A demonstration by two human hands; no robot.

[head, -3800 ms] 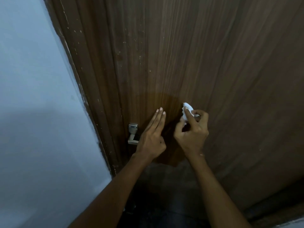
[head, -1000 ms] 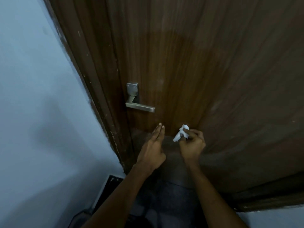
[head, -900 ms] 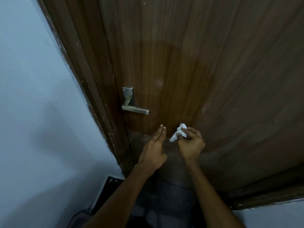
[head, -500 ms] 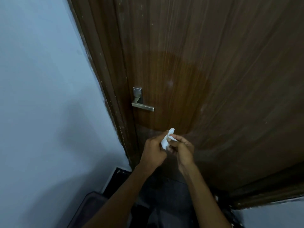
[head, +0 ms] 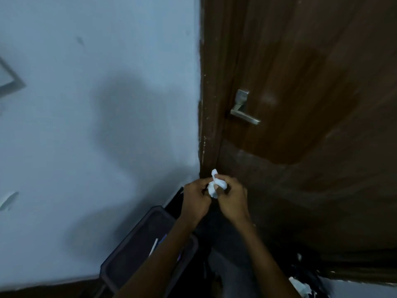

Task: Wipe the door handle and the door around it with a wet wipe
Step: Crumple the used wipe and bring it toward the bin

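A crumpled white wet wipe is pinched between my left hand and my right hand, both held together well below the handle. The silver lever door handle sits on the dark brown wooden door, near its left edge. A darker, damp-looking patch spreads over the door around and to the right of the handle. Neither hand touches the door or the handle.
A pale blue wall fills the left side, with the brown door frame beside it. A dark rectangular bin stands on the floor below my left forearm, with a pen-like item inside. White scraps lie at the lower right.
My hands dropped away from the door and came together; the left hand, open before, now also grips the wipe. The view swung left, showing more wall and the bin.
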